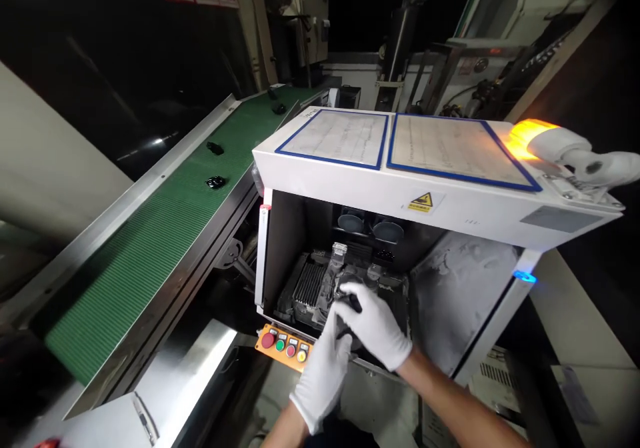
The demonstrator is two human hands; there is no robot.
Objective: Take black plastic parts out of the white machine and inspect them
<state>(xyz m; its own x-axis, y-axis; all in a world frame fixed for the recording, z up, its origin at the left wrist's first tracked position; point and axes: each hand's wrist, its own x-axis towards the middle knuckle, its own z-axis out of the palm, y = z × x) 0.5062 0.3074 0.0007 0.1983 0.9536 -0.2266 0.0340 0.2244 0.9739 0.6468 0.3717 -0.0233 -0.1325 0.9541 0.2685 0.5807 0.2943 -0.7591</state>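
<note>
We are holding both gloved hands together at the mouth of the white machine cabinet (450, 188): our right hand (375, 325) is gripping a small dark part (350, 299), our left hand (325, 368) is touching it from below, long axis running left-right.

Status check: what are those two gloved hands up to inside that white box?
Left hand and right hand, both gloved, together at the fixture inside the white cabinet. Small dark part pinched. Nothing blocking.

Dim, dark surroundings; amber lamp (530, 135) glares, edges bend, white cabinet top (425, 168) brightly lit.
</note>
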